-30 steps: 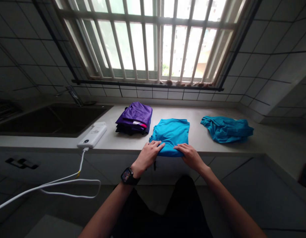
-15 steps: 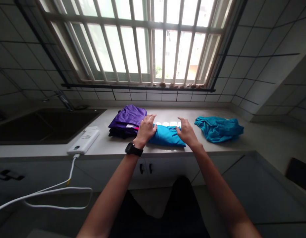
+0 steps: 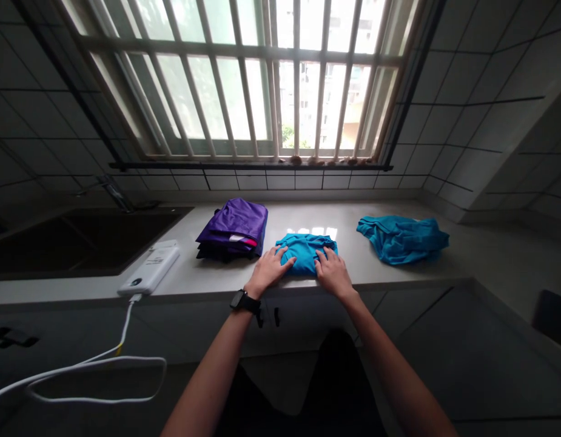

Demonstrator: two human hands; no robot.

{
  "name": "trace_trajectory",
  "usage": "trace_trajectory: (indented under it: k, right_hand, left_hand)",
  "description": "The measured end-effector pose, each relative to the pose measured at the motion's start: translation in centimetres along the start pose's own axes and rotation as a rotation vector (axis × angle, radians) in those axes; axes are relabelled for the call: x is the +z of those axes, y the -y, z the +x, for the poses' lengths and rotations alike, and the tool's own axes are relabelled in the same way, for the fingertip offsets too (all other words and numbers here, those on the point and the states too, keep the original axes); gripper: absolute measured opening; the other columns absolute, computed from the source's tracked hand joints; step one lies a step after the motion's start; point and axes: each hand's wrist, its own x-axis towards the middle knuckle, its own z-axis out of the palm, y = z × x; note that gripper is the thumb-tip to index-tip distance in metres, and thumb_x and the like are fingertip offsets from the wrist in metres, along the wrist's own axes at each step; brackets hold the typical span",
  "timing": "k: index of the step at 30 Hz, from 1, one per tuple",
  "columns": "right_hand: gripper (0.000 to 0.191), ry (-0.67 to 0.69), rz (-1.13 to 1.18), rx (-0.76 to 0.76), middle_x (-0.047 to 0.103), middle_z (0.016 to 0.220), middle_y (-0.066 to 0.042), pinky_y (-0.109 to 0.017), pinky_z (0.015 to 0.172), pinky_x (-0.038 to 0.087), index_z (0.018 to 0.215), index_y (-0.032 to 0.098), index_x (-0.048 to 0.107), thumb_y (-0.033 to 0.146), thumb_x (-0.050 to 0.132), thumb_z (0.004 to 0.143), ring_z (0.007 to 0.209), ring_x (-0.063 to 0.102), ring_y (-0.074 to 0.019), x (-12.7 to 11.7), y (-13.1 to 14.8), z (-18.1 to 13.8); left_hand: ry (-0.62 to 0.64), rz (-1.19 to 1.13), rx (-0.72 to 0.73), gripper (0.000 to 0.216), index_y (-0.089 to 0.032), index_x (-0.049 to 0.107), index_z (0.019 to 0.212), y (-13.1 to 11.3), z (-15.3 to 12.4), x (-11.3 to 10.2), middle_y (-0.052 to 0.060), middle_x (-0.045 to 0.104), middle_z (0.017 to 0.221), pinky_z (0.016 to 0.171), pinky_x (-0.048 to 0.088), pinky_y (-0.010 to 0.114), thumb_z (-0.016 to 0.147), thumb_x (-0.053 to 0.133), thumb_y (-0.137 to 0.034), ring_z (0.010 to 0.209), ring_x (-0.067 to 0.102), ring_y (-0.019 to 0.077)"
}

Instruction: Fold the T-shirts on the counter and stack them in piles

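A folded bright blue cloth lies near the front edge of the counter, a compact bundle with small wrinkles. My left hand, a black watch on its wrist, rests on the bundle's left end with thumb and fingers apart. On the right end lies my right hand, its fingers spread over the fabric. Both palms face down and neither hand lifts the cloth. To the left sits a stack of folded purple fabric with a white and pink patch and darker layers below. A loosely crumpled teal cloth lies to the right.
A white power bank with a white cable stands on the counter at left. Behind it are a dark sink and a tap. A barred window rises behind the counter.
Both hands have come down and nearer to me, from raised above the blue cloth to resting on its ends. The cloth now looks shorter and more bunched. The view has shifted slightly.
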Motion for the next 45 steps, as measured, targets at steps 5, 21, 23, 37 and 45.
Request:
trace_trajectory:
  k: [5, 21, 23, 37, 45]
  right_hand:
    - [0.044, -0.037, 0.062, -0.028, 0.056, 0.156, -0.017, -0.046, 0.121, 0.039, 0.143, 0.016, 0.063, 0.027, 0.042, 0.106, 0.146, 0.050, -0.0292, -0.1, -0.1, -0.4]
    - [0.062, -0.271, 0.414, 0.159, 0.065, 0.138, -0.021, -0.051, 0.109, 0.051, 0.151, 0.012, 0.048, 0.036, 0.056, 0.094, 0.127, 0.063, -0.0352, 2.1, -1.9, 0.6]
    - [0.061, -0.261, 0.421, 0.122, 0.067, 0.136, -0.020, -0.050, 0.108, 0.052, 0.149, 0.012, 0.050, 0.035, 0.058, 0.093, 0.125, 0.064, -0.0345, 2.0, -2.0, 0.5]
    - [0.045, -0.317, 0.513, 0.196, 0.067, 0.131, -0.019, -0.048, 0.105, 0.051, 0.131, 0.014, 0.063, 0.034, 0.038, 0.100, 0.120, 0.064, -0.0321, 1.1, -0.9, 0.0]
    - [0.046, -0.372, 0.621, 0.290, 0.064, 0.130, -0.018, -0.048, 0.102, 0.052, 0.129, 0.017, 0.061, 0.041, 0.037, 0.098, 0.117, 0.064, -0.0323, 1.1, -1.1, 0.3]
  left_hand:
    - [0.071, 0.034, -0.069, 0.060, -0.019, 0.058, 0.148, -1.5, -1.9, -1.3, 0.018, 0.058, 0.154, 0.120, 0.041, 0.044, 0.104, 0.047, -0.058, 0.144, 0.053, 0.0305]
    - [-0.032, -0.106, -0.154, 0.072, -0.023, 0.057, 0.147, -2.3, -4.9, -2.0, 0.013, 0.058, 0.153, 0.120, 0.042, 0.046, 0.092, 0.061, -0.070, 0.142, 0.053, 0.0324]
    - [-0.037, -0.132, -0.159, 0.071, -0.023, 0.058, 0.146, -2.4, -5.0, -1.9, 0.013, 0.058, 0.153, 0.121, 0.041, 0.046, 0.092, 0.062, -0.069, 0.143, 0.053, 0.0327]
    - [-0.091, -0.424, -0.284, 0.079, -0.019, 0.058, 0.141, -3.1, -3.9, -3.5, 0.017, 0.068, 0.130, 0.104, 0.053, 0.043, 0.072, 0.088, -0.044, 0.121, 0.068, 0.0331]
    - [-0.021, -0.819, -0.347, 0.035, -0.016, 0.070, 0.108, -3.9, 2.0, -7.8, 0.008, 0.076, 0.094, 0.077, 0.062, 0.034, 0.077, 0.080, -0.028, 0.088, 0.074, 0.0238]
